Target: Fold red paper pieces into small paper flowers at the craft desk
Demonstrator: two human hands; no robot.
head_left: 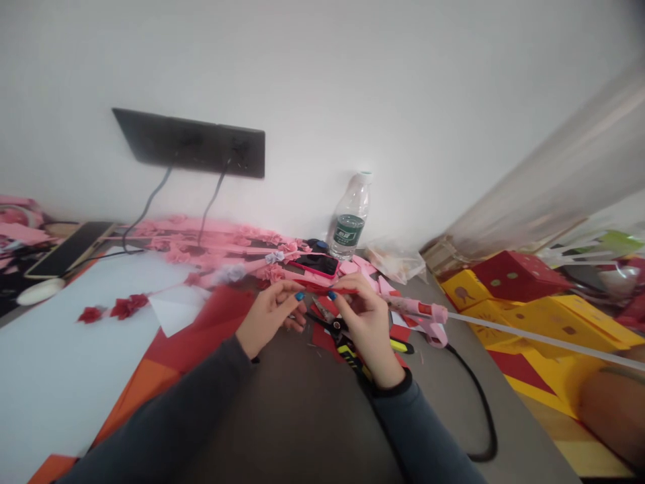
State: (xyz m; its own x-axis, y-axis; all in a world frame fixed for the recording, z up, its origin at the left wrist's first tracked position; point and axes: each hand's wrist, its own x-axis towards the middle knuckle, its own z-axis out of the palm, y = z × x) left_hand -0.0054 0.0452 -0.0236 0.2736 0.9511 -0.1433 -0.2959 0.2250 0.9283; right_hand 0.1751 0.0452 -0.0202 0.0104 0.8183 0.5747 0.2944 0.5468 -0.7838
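Red paper [319,291] is pinched by the left hand [269,312] and right hand [367,321], forearms [196,396] converging forward.

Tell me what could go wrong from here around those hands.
The right hand is over the scissors; a slip could nick it. The black cord from the pink glue gun loops near the right sleeve, so it might snag. The bottle stands beside the phone; a knock could tip it over.

No text is legible: the white lettering [347,234] on the green label [355,222] of the clear bottle [357,199] is too blurred.
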